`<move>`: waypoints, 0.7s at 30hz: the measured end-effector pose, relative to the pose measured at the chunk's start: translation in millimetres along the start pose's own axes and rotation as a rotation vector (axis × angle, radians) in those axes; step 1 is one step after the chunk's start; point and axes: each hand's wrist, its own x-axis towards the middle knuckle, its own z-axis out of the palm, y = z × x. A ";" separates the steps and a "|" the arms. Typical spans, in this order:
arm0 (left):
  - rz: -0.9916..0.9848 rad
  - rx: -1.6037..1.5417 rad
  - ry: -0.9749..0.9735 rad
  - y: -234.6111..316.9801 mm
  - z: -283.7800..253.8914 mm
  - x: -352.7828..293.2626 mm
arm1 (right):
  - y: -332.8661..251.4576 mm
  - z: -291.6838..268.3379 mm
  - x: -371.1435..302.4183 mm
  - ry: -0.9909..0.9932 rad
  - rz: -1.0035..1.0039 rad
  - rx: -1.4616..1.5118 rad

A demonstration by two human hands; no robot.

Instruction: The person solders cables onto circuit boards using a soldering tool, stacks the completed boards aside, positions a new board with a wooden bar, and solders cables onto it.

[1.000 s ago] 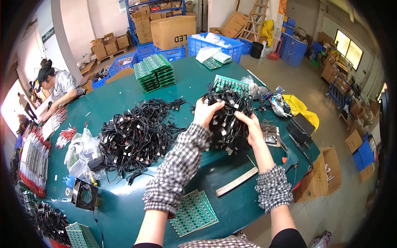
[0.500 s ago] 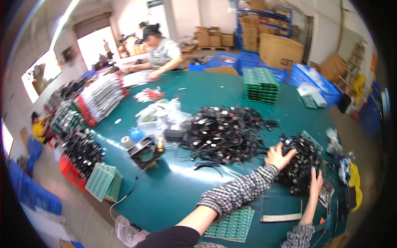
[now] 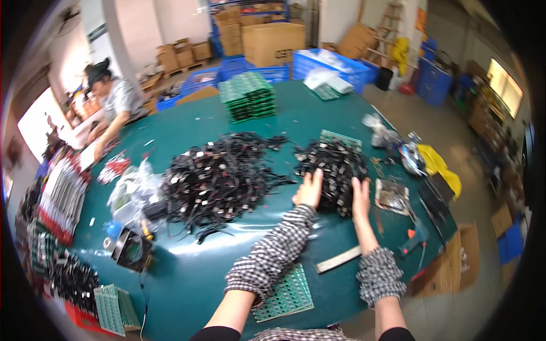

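Observation:
A heap of black cables (image 3: 333, 165) with small connectors lies on the right part of the green table, partly over a green circuit board panel (image 3: 348, 140). My left hand (image 3: 309, 190) touches the near left side of this heap, fingers stretched out and their tips partly hidden against the cables. On the heap's right side rests my right hand (image 3: 360, 200), fingers extended upward and flat. The cables sit between both palms. A larger pile of black cables (image 3: 219, 179) spreads to the left, apart from my hands.
Near my forearms lie circuit board panels (image 3: 290, 298) and a pale flat strip (image 3: 338, 260). Farther off stands a stack of green boards (image 3: 247, 98). A small black fan-like device (image 3: 132, 250) is at left. Across the table a person (image 3: 114, 102) handles white-and-red items.
The view has turned right, so the table's things appear farther left. My hands stay at the cable heap; the left thumb, spread wide before, is now closer to the fingers.

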 end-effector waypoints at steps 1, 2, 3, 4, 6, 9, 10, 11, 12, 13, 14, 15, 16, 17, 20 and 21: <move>0.119 0.024 0.075 -30.3 -19.2 24.5 | -26.1 27.5 -13.2 -0.004 -0.017 0.040; 0.024 -0.066 -0.008 -6.8 2.0 6.4 | -12.5 3.7 -8.8 0.057 0.039 -0.032; 0.041 -0.085 -0.008 -5.5 5.3 6.6 | -13.5 0.2 -10.3 0.076 0.051 -0.037; 0.067 -0.107 -0.006 -3.6 8.9 7.6 | -13.0 -2.1 -8.3 0.102 0.044 -0.034; 0.093 -0.124 0.003 -1.4 8.4 7.4 | -12.7 1.5 -6.5 0.137 0.013 -0.043; 0.039 -0.048 -0.009 5.8 7.9 2.1 | -17.5 -1.2 -7.3 0.130 0.054 -0.106; 0.054 -0.050 -0.013 3.8 6.9 2.5 | -15.7 1.3 -5.8 0.147 0.024 -0.134; 0.060 -0.075 -0.004 -2.3 0.1 4.2 | -20.4 5.8 -8.4 0.102 0.026 -0.140; 0.095 -0.127 -0.010 -8.5 -3.9 4.7 | -19.6 7.0 -6.5 0.083 0.021 -0.151; 0.131 -0.177 -0.013 -15.5 -9.8 5.2 | -19.5 8.9 -4.9 0.063 0.015 -0.161; 0.146 -0.142 -0.059 -14.8 -11.8 -2.9 | -14.2 -2.5 -1.2 0.050 -0.021 -0.165; 0.207 -0.169 -0.035 -21.5 -19.1 -5.1 | -15.7 -7.3 -1.8 0.035 0.003 -0.189; 0.309 -0.107 0.024 -29.9 -30.2 -7.4 | -13.3 -15.3 -0.6 0.015 -0.015 -0.183; 0.415 -0.050 0.070 -32.1 -40.7 -15.0 | -7.9 -28.0 0.3 0.005 -0.029 -0.185; 0.546 0.208 0.248 -27.3 -86.3 -4.3 | -7.0 -42.2 -17.6 0.003 -0.167 -0.211; 0.527 0.331 0.286 -27.6 -99.2 12.2 | -10.4 -37.4 -32.9 -0.018 -0.209 -0.278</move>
